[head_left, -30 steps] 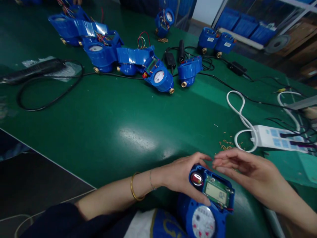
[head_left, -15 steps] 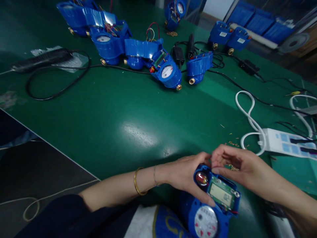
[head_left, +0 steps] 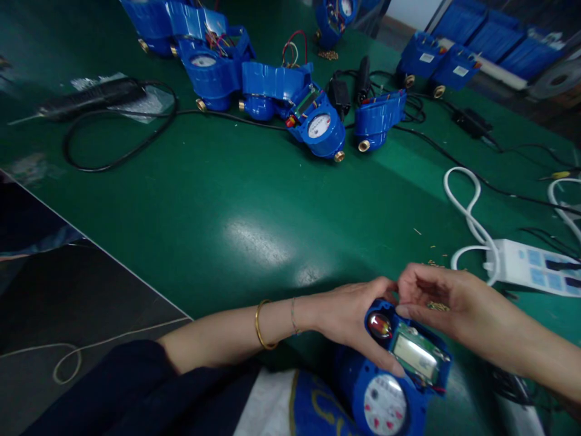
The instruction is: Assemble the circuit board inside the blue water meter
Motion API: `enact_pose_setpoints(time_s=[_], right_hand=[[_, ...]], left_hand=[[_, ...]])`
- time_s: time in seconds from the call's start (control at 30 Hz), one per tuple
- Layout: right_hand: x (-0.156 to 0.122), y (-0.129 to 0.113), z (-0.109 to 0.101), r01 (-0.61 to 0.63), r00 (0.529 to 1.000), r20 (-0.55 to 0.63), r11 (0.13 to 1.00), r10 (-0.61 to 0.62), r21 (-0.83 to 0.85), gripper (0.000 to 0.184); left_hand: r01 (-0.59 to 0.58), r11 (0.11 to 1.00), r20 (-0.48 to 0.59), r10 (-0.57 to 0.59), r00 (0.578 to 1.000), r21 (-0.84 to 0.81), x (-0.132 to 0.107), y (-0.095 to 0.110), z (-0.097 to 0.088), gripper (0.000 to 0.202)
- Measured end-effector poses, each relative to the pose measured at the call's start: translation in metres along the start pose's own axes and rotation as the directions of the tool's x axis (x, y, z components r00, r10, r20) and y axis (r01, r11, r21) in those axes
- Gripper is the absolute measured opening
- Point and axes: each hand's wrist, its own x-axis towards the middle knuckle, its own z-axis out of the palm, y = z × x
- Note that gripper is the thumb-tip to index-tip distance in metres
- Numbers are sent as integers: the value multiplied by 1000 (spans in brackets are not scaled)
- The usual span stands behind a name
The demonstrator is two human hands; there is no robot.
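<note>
A blue water meter (head_left: 411,393) with an open electronics box sits at the bottom, close to my body. Its round white dial (head_left: 385,404) faces up, and a circuit board with a small display (head_left: 415,356) shows in the box. Beside the board is a dark, glossy round part (head_left: 379,326). My left hand (head_left: 347,318) grips the meter, thumb across the box and fingers around its far side. At the box's upper edge, my right hand (head_left: 449,303) has its thumb and fingertips pinched together; anything between them is hidden. Small brass-coloured screws (head_left: 438,307) lie on the table behind my right hand.
More blue meters (head_left: 320,127) stand across the back of the green table (head_left: 190,224). A black power screwdriver (head_left: 93,100) with its cable lies at the far left. To the right are a white power strip (head_left: 535,266), its looped cord and black cables.
The whole view has shifted slightly, moving most things to the right in the picture. Both hands keep nearly the same places on the meter.
</note>
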Motion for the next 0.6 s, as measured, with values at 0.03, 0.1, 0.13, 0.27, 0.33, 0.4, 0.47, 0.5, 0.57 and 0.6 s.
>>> enact_pose_setpoints(time_s=[0.03,0.1,0.13,0.27,0.33,0.4,0.47,0.5,0.57,0.6], right_hand=[[-1,-1,2,5,1000,-25,1000,-6,-9,26],[-4,-2,5,16,998,-68,999,-18,-32,28],[-5,-2,6,19,996,-87,999,-22,-37,28],[-4,3,6,-13,998,-68,998,18,65,32],[-1,10,5,-69,997,42,979,62,189,38],[4,17,4,-126,986,143,951,89,281,44],[8,20,3,-152,977,190,937,95,315,48],[9,20,2,-156,975,199,935,95,317,50],[8,18,-2,-152,976,196,935,92,319,47],[4,17,-6,-138,982,166,937,88,320,44]], left_hand=[[-6,1000,0,6,1000,1,0,0,0,78],[-21,1000,4,21,1000,-3,0,-1,0,77],[-29,1000,7,29,1000,-8,0,-1,0,77],[-29,1000,6,29,1000,-10,0,-1,0,79],[0,1000,13,0,1000,10,1,-1,0,79],[28,999,16,-28,999,20,1,-1,0,79],[48,999,19,-48,999,14,1,-1,1,80],[54,999,21,-54,998,6,1,-1,1,80],[56,998,28,-56,998,-12,-1,-1,1,81],[50,998,31,-49,998,-23,-1,-1,1,83]])
